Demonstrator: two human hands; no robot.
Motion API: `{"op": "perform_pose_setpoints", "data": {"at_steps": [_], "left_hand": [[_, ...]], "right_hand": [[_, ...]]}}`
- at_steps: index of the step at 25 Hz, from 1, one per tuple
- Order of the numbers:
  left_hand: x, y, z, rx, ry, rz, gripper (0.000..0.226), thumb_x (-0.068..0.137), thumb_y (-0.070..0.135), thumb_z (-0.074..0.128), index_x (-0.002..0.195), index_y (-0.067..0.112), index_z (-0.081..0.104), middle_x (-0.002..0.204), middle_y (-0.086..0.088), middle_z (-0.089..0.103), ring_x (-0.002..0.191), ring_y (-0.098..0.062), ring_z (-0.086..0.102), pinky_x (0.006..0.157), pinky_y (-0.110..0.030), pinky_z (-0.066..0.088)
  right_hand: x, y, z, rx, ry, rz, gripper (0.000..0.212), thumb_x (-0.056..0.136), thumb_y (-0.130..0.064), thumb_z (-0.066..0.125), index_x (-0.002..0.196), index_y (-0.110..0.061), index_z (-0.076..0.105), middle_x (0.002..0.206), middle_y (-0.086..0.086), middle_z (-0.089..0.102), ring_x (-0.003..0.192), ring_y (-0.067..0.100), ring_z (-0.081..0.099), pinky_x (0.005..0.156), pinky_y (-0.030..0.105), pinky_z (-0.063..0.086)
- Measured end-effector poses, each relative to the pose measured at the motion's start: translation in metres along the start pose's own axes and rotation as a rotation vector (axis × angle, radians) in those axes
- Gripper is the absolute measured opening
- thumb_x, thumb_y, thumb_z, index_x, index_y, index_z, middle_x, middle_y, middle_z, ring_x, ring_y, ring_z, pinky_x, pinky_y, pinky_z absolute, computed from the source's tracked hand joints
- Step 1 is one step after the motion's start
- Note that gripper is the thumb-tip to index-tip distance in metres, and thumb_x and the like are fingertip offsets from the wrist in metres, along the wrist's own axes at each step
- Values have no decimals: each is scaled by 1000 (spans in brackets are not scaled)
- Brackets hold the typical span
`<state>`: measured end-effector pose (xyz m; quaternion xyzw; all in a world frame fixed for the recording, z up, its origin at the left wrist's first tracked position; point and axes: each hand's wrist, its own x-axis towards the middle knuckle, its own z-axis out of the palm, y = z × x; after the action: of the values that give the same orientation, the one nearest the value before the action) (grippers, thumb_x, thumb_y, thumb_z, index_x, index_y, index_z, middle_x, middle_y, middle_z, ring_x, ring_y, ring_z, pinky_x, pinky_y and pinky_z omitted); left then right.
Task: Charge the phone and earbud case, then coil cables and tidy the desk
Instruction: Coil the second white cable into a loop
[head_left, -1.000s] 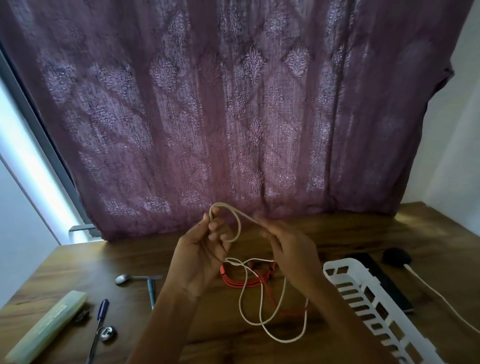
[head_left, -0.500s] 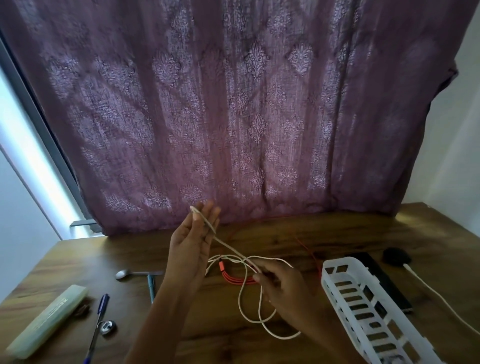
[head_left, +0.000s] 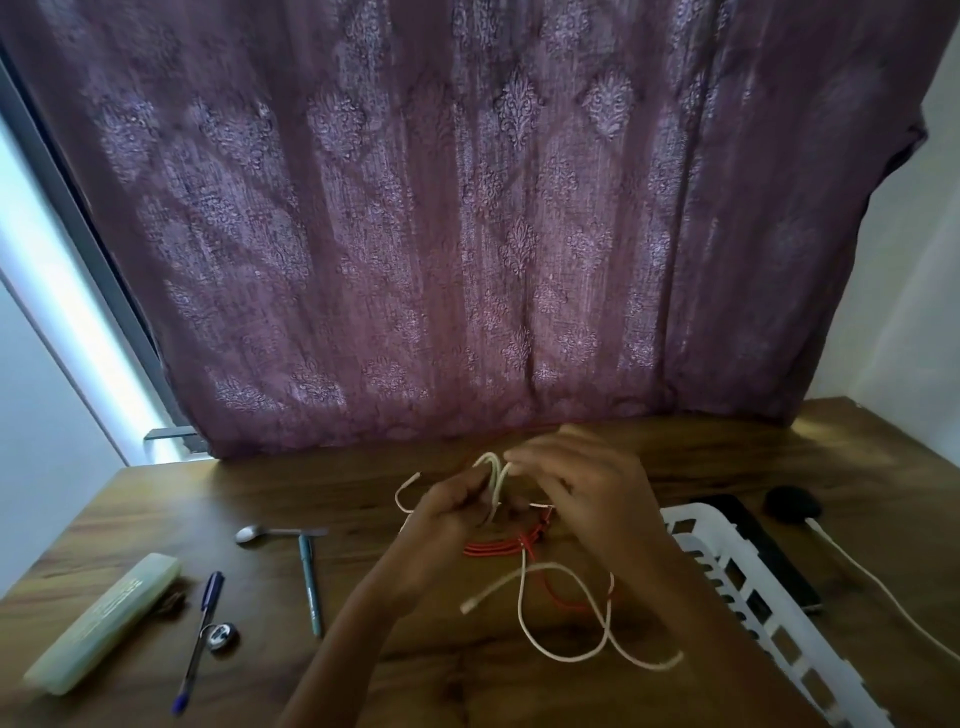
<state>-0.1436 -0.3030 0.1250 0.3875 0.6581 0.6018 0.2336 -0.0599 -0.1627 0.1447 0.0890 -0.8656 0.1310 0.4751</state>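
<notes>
Fingers of left hand (head_left: 451, 506) curl round white cable (head_left: 494, 477); right hand (head_left: 592, 488) pinches it.

A purple patterned curtain (head_left: 467, 234) is hung across the back, with a bright window (head_left: 67, 312) seen at its left and a white wall (head_left: 914, 260) at its right. A spoon (head_left: 260, 533) is laid with its handle reaching the top of a teal pen (head_left: 310, 587). Further left, a blue pen (head_left: 209, 597) is laid beside a small round metal piece (head_left: 223, 635), with a pale green case (head_left: 104, 621) outermost.
</notes>
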Motion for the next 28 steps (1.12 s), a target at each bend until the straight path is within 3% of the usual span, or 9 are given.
{"op": "perform_pose_setpoints", "data": {"at_steps": [3, 8, 11, 13, 17, 21, 25, 26, 28], "left_hand": [[-1, 13, 1, -128, -26, -92, 20, 88, 6, 43, 93, 6, 62, 65, 2, 63, 67, -13, 53, 65, -21, 43], [-3, 31, 2, -487, -35, -91, 30, 89, 24, 45, 86, 4, 66, 51, 4, 37, 43, -4, 35, 53, -19, 43], [0, 38, -3, -852, -82, -59, 34, 92, 23, 40, 77, 7, 66, 48, 7, 34, 38, -3, 30, 49, -18, 39], [2, 41, -8, -968, -70, -18, 38, 93, 22, 35, 75, 8, 65, 48, 7, 34, 38, -2, 32, 48, -18, 40], [5, 45, -15, -992, 131, 61, 41, 93, 24, 35, 78, 8, 70, 55, 4, 47, 47, -4, 47, 59, -20, 52], [10, 40, -29, -943, 292, 172, 32, 87, 26, 42, 104, 6, 60, 87, -3, 70, 86, -13, 68, 81, -25, 55], [11, 33, -32, -693, 442, 217, 33, 89, 23, 42, 114, 8, 57, 107, -2, 70, 111, -17, 61, 96, -28, 48], [11, 30, -31, -623, 470, 221, 33, 89, 23, 43, 116, 10, 57, 108, 0, 70, 113, -15, 60, 97, -27, 47], [11, 24, -29, -463, 530, 229, 36, 86, 25, 46, 119, 14, 56, 112, 3, 68, 112, -10, 60, 96, -23, 47]], "right_hand": [[10, 11, -5, 86, -19, 82, 18, 80, -27, 63, 84, -12, 73, 81, -4, 71, 72, 6, 63, 63, 27, 52], [21, 21, -1, 234, 0, 255, 20, 81, -35, 60, 83, -19, 73, 76, -7, 69, 66, 8, 63, 59, 32, 51], [20, 22, 4, 306, 39, 338, 23, 84, -34, 57, 88, -18, 73, 79, -13, 69, 73, 2, 65, 67, 23, 52], [15, 21, 8, 315, 24, 384, 21, 86, -30, 58, 93, -17, 72, 78, -16, 66, 74, 1, 64, 68, 17, 51], [-2, 16, 15, 263, -104, 440, 21, 88, -18, 59, 108, -17, 67, 86, -10, 66, 76, 4, 62, 69, 22, 51], [-18, 4, 17, 212, -306, 493, 32, 90, -18, 58, 121, -21, 61, 107, -3, 66, 89, -5, 53, 76, 7, 38], [-34, -6, 23, 100, -568, 520, 39, 93, -24, 52, 130, -36, 49, 125, -2, 56, 113, 12, 52, 92, 26, 42], [-34, -8, 22, 39, -570, 479, 39, 93, -23, 51, 129, -39, 49, 122, -3, 58, 110, 12, 55, 88, 30, 46], [-30, -13, 18, -62, -500, 323, 39, 89, -16, 57, 120, -39, 57, 100, -9, 62, 87, 10, 64, 67, 32, 53]]}}
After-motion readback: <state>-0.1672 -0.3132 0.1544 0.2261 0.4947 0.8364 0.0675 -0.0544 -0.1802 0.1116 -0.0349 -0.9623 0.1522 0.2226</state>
